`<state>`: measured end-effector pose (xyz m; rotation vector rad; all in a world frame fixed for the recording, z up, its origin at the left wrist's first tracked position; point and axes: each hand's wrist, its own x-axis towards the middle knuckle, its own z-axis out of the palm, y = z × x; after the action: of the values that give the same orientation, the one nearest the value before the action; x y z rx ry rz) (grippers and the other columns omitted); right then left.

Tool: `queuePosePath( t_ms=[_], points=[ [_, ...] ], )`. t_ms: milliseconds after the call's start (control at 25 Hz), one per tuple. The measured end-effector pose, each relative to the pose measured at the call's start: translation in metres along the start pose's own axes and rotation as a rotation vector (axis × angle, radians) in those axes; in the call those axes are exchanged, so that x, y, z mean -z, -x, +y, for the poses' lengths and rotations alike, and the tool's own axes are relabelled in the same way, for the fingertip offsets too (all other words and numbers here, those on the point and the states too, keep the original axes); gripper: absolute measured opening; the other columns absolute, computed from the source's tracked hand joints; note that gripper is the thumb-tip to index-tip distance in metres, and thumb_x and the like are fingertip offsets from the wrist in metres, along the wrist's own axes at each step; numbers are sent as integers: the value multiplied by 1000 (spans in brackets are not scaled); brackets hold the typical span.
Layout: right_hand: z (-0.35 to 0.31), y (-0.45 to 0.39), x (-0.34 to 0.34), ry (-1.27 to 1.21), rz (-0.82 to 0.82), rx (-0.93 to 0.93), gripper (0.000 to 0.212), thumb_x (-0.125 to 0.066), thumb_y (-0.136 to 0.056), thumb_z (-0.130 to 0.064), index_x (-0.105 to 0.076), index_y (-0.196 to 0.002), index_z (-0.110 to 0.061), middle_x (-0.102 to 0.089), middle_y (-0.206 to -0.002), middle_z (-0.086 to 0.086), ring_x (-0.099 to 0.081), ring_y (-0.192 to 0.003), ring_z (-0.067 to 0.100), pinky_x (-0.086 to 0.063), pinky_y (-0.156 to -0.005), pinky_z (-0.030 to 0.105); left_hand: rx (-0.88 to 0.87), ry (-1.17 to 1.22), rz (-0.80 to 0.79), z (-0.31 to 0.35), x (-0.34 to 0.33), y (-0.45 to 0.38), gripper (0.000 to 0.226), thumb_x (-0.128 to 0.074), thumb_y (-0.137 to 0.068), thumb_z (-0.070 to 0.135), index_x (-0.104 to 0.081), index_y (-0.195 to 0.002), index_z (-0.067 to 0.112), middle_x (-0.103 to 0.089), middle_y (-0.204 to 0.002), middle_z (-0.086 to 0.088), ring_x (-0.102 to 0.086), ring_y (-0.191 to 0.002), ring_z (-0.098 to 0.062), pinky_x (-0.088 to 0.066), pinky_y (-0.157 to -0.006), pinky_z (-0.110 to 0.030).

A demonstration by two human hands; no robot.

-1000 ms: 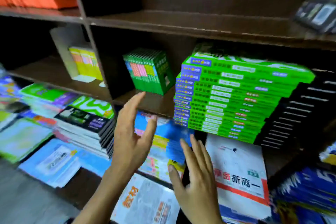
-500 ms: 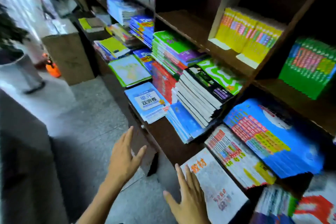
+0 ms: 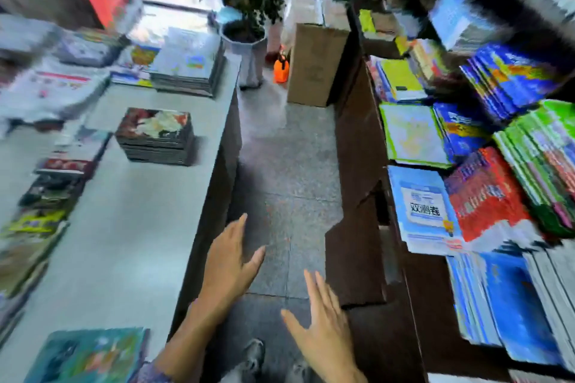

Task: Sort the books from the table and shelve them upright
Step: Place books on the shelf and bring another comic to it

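A grey table (image 3: 130, 227) fills the left side and carries several stacks of books. A dark stack with a pale cover (image 3: 155, 137) stands near its middle, a taller stack (image 3: 189, 62) at its far end, and a teal book (image 3: 90, 354) at the near corner. On the right the dark wooden shelf (image 3: 357, 146) holds flat piles of blue, green and red books, among them a light blue workbook (image 3: 423, 208). My left hand (image 3: 230, 264) and my right hand (image 3: 323, 329) hover over the aisle floor, both empty with fingers spread. The picture is blurred.
A grey tiled aisle (image 3: 289, 158) runs between table and shelf. At its far end stand a cardboard box (image 3: 314, 65), a potted plant (image 3: 245, 9) and an orange bottle (image 3: 281, 67). My shoes (image 3: 255, 357) show at the bottom.
The view has swung left, from the shelf face to the aisle and the table. Both hands have come away from the shelved books and now hang over the floor, still empty.
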<state>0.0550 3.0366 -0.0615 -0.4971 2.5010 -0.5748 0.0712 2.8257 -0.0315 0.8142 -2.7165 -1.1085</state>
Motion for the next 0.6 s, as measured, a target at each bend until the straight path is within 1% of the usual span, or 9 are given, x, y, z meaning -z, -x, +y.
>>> queuePosePath(
  t_ms=[160,200,280,360,480,600],
  points=[
    [-30,-42,-21,87,-199,182,88,-44,-89,-73,8,-155,-48,8,-169,-16,0,-156,11,-18,-123,41,237,-16,162,-48,28,26,73,-71,-83,34,-42,-146,13,-52,-144,-9,-51,-128,-29,-38,-107,-35],
    [-38,-50,-27,101,-239,225,88,-44,-89,-73,8,-156,-47,7,-169,-16,-1,-156,12,-19,-123,43,299,-12,203,-57,33,33,73,-71,-83,34,-41,-147,14,-52,-145,-8,-50,-129,-28,-37,-108,-34],
    [-50,-63,-32,108,-287,287,88,-45,-89,-73,6,-156,-47,5,-169,-15,-4,-156,14,-19,-124,43,396,6,234,-66,38,42,74,-67,-87,37,-35,-150,17,-46,-150,-6,-43,-136,-26,-31,-111,-32],
    [-57,-75,-30,112,-306,340,88,-47,-89,-71,4,-157,-45,1,-170,-12,-6,-156,15,-18,-124,41,451,17,271,-72,39,45,75,-63,-89,40,-30,-152,20,-41,-153,-5,-39,-138,-25,-30,-112,-34],
    [-66,-94,-18,138,-329,378,89,-48,-90,-70,1,-158,-41,-2,-170,-11,-8,-156,16,-19,-123,42,515,73,347,-75,42,39,74,-62,-89,42,-27,-153,24,-38,-156,-3,-36,-140,-24,-32,-113,-37],
    [-86,-114,-6,123,-337,410,89,-48,-90,-70,2,-158,-42,-1,-170,-12,-8,-156,16,-20,-124,44,546,124,383,-78,48,25,74,-61,-90,42,-25,-153,27,-36,-157,-1,-34,-142,-23,-33,-112,-38]
  ],
)
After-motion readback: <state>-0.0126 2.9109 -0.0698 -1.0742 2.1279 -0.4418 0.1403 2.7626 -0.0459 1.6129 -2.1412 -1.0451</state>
